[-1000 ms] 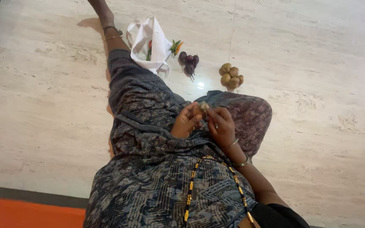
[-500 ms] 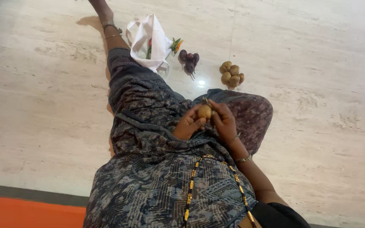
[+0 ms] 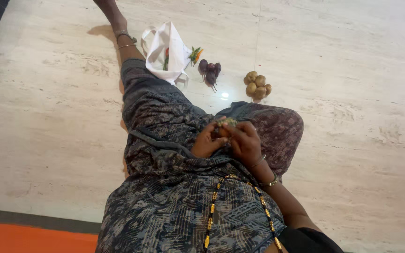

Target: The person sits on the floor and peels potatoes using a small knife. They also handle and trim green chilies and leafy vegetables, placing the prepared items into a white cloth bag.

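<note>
Between the earlier frames and this one, the small round brownish vegetable (image 3: 227, 122) turned in the grip; less of it showed. The left hand (image 3: 208, 142) cupped it from below and the right hand (image 3: 244, 140) pinched its top, over the lap. More brown round vegetables (image 3: 257, 85) lay piled on the pale stone floor (image 3: 352, 70).
</note>
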